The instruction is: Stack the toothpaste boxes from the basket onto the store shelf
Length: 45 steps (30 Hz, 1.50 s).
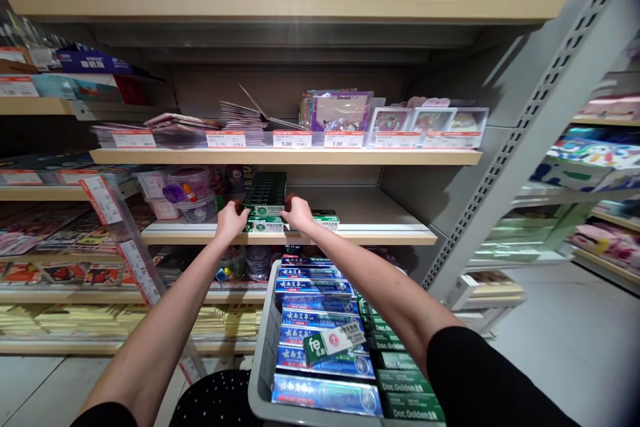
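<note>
A row of dark green toothpaste boxes (267, 191) lies on the lower shelf, on top of another layer of the same boxes (263, 224). My left hand (233, 221) grips the left end of the upper boxes, thumb at the front. On the opposite end, my right hand (299, 213) holds them with its fingers curled round the side. Just right of my right hand, part of one more green box (326, 219) shows at the shelf's front. Some fingertips of both hands are hidden behind the boxes.
Below my right arm stands a grey basket (264, 340) full of blue toothpaste boxes (320, 317) and green ones (405, 380); one green-and-white box (334, 343) lies loose on top. Clear plastic tubs (193, 193) sit left of my hands. A shelf edge (285, 157) with price tags runs above.
</note>
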Tool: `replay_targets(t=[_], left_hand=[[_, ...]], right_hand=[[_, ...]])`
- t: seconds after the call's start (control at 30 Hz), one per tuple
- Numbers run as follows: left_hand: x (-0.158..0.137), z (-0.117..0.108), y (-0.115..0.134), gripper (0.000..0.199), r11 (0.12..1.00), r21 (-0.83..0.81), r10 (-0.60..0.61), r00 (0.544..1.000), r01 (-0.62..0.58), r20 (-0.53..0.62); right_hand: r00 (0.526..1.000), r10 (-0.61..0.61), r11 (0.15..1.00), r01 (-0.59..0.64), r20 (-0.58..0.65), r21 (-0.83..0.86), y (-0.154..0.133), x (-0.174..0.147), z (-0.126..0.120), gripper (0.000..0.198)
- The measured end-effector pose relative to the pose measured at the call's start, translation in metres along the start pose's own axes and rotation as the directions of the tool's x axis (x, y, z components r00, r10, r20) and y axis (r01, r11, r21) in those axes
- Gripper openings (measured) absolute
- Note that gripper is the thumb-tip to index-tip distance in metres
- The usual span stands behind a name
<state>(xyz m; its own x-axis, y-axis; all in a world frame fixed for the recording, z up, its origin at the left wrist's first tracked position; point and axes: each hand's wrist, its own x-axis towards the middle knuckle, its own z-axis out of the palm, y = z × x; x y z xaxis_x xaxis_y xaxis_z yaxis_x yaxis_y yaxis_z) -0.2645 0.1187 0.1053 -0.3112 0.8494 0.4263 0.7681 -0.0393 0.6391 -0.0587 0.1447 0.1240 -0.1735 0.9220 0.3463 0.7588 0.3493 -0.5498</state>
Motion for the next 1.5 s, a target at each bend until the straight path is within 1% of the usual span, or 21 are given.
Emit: replay_targets(t=[0.07,0.17,0.23,0.3,0.37,0.43,0.5,0.57,0.63,0.67,0.7,0.77,0.8,0.87,0.93,0.97,1.07,1.17,1.33,1.43,1.5], left_hand=[[-0.009,-0.005,0.002,0.043,1.000,-0.012,0.026,0.999,-0.027,-0.037],[-0.036,-0.010,0.007,0.042,0.985,-0.097,0.124,0.978,-0.142,-0.167],[-0.065,-0.009,0.009,0.039,0.964,-0.165,0.168,0.959,-0.209,-0.230],[-0.102,-0.003,0.013,0.034,0.947,-0.226,0.179,0.961,-0.227,-0.211],[-0.142,0.007,0.017,0.028,0.938,-0.278,0.184,0.977,-0.208,-0.108],[-0.182,0.020,0.021,0.026,0.927,-0.346,0.186,0.979,-0.148,0.082],[-0.217,0.031,0.024,0.027,0.911,-0.407,0.197,0.936,-0.065,0.290],[-0.246,0.039,0.025,0.032,0.899,-0.437,0.202,0.867,0.021,0.456],[-0.267,0.043,0.023,0.042,0.901,-0.431,0.214,0.807,0.055,0.550],[-0.275,0.044,0.022,0.050,0.907,-0.420,0.232,0.785,0.040,0.575],[-0.280,0.044,0.021,0.059,0.915,-0.404,0.252,0.768,0.009,0.588],[-0.285,0.043,0.021,0.067,0.929,-0.367,0.278,0.756,-0.054,0.592],[-0.286,0.042,0.021,0.064,0.935,-0.347,0.278,0.756,-0.071,0.593],[-0.285,0.042,0.023,0.048,0.946,-0.314,0.258,0.765,-0.078,0.590],[-0.283,0.042,0.024,0.035,0.951,-0.294,0.254,0.773,-0.092,0.582],[-0.283,0.042,0.024,0.033,0.952,-0.289,0.257,0.779,-0.101,0.573],[-0.283,0.042,0.022,0.035,0.955,-0.271,0.251,0.815,-0.120,0.522],[-0.282,0.045,0.017,0.040,0.966,-0.244,0.200,0.855,-0.089,0.478],[-0.280,0.049,0.012,0.042,0.961,-0.277,0.146,0.865,-0.008,0.481],[-0.279,0.047,0.015,0.043,0.957,-0.288,0.109,0.866,0.042,0.488],[-0.280,0.045,0.017,0.048,0.953,-0.293,0.086,0.859,0.076,0.505]], right_hand=[[0.998,-0.034,0.994,0.039,-0.051,0.099,0.009,-0.008,-0.005,0.028],[0.985,-0.114,0.956,0.144,-0.127,0.256,0.025,-0.036,-0.017,0.026],[0.975,-0.173,0.913,0.211,-0.138,0.348,0.039,-0.065,-0.027,0.019],[0.974,-0.203,0.883,0.228,-0.104,0.411,0.054,-0.100,-0.035,0.012],[0.979,-0.200,0.883,0.195,-0.034,0.428,0.072,-0.135,-0.043,0.010],[0.977,-0.200,0.901,0.154,0.075,0.406,0.089,-0.167,-0.050,0.011],[0.951,-0.234,0.922,0.150,0.204,0.356,0.105,-0.195,-0.057,0.014],[0.899,-0.291,0.938,0.201,0.328,0.282,0.117,-0.220,-0.063,0.027],[0.847,-0.333,0.941,0.273,0.415,0.198,0.127,-0.241,-0.066,0.047],[0.828,-0.342,0.940,0.303,0.445,0.158,0.131,-0.249,-0.066,0.055],[0.816,-0.342,0.938,0.325,0.466,0.121,0.133,-0.257,-0.066,0.060],[0.821,-0.322,0.938,0.345,0.472,0.038,0.135,-0.267,-0.061,0.061],[0.831,-0.307,0.937,0.350,0.464,-0.007,0.135,-0.270,-0.059,0.057],[0.852,-0.281,0.933,0.351,0.441,-0.084,0.134,-0.273,-0.053,0.045],[0.870,-0.266,0.930,0.346,0.416,-0.128,0.132,-0.274,-0.050,0.033],[0.876,-0.263,0.931,0.341,0.404,-0.134,0.131,-0.274,-0.049,0.030],[0.901,-0.252,0.944,0.309,0.352,-0.116,0.131,-0.277,-0.048,0.032],[0.926,-0.224,0.967,0.250,0.304,-0.052,0.135,-0.278,-0.046,0.036],[0.936,-0.240,0.971,0.227,0.257,0.080,0.142,-0.276,-0.042,0.038],[0.936,-0.255,0.965,0.231,0.241,0.124,0.144,-0.275,-0.042,0.040],[0.938,-0.254,0.964,0.225,0.236,0.141,0.144,-0.275,-0.042,0.040]])
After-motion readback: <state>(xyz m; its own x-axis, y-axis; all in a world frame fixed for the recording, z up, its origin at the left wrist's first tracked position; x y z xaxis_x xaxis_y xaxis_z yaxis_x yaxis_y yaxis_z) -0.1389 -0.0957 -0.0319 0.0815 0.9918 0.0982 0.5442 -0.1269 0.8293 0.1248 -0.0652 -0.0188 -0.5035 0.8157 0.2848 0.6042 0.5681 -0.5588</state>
